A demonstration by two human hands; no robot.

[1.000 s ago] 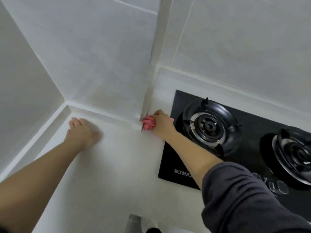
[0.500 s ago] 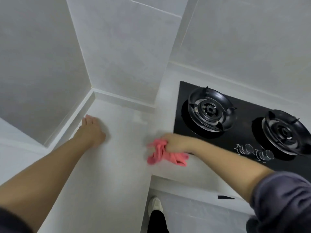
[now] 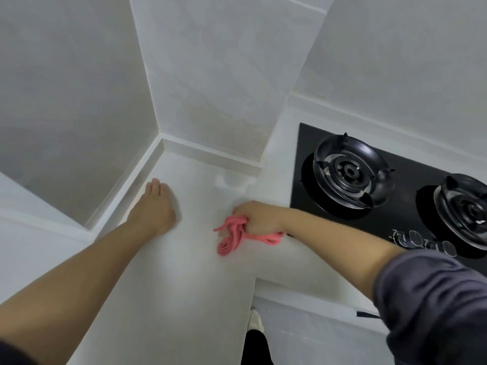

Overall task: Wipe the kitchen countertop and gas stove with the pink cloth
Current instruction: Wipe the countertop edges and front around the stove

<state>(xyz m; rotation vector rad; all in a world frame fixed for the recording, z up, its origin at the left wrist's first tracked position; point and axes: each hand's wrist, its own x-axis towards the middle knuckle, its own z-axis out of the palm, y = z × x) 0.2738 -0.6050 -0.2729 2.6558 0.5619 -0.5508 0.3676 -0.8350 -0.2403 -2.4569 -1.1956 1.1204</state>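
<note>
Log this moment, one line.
right hand grips crumpled pink cloth on white countertop | left hand flat on countertop | black gas stove to right

The crumpled pink fabric cloth (image 3: 232,238) is a solid coral pink with no print, bright against the smooth white L-shaped bench (image 3: 168,272), which is plain apart from faint grey mottling. The flat black glass gas stove (image 3: 307,154) is glossy black, its round black metal burners (image 3: 347,169) ringed with silver and its small round knobs (image 3: 413,237) silvery with white markings around them. The large matt wall tiles (image 3: 224,75) are pale grey-white with cloudy beige patches low down, the bunched fabric sleeve (image 3: 434,299) is dark grey, and below the bench edge show a white shoe (image 3: 255,320) and a black trouser leg (image 3: 257,346).
</note>
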